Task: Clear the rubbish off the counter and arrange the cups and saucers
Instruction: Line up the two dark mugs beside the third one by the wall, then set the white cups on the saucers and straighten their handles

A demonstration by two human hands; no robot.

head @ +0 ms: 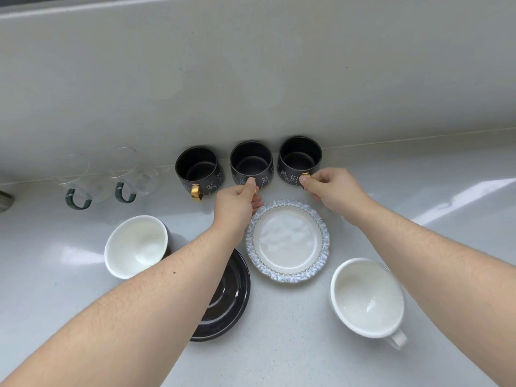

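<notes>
Both hands pinch the gold handles of dark cups at the back of the pale counter

The left hand grips the handle of the middle black cat-print cup, the right hand that of the right black cat-print cup; a third black cat-print cup stands left, handle toward the person. Two clear glass cups with green handles stand farther left. Nearer lie a blue-rimmed white saucer, a black saucer partly under the left forearm, and two white cups

counter right of white saucer open; dark mugs line wall.
</notes>
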